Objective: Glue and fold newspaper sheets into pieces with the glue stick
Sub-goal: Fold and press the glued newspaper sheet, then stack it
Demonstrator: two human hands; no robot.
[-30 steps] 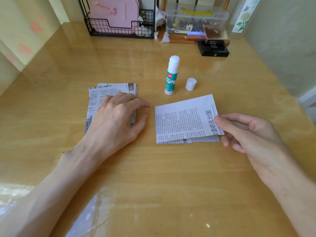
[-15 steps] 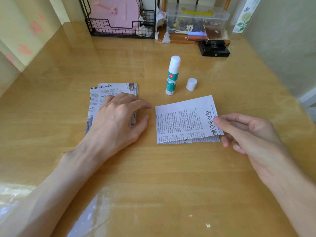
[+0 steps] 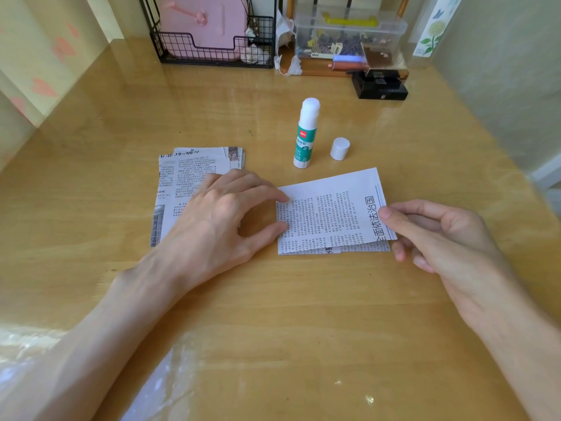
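A folded newspaper piece [image 3: 331, 214] lies in the middle of the wooden table [image 3: 273, 314]. My right hand [image 3: 437, 235] pinches its right edge between thumb and fingers. My left hand [image 3: 221, 217] reaches across, forefinger and thumb tips touching the piece's left edge. Under and behind my left hand lies a stack of folded newspaper pieces [image 3: 182, 180]. The uncapped glue stick [image 3: 306, 133] stands upright behind the piece, with its white cap [image 3: 340, 148] standing on the table just to its right.
Along the back edge stand a black wire basket [image 3: 212, 53] holding a pink item, a clear plastic box [image 3: 349, 34] of small things on a wooden rack, and a black box [image 3: 381, 85]. A wall runs along the right side.
My left hand has slid right off the stack until its fingertips touch the left edge of the folded piece. My right hand keeps its pinch on the right edge.
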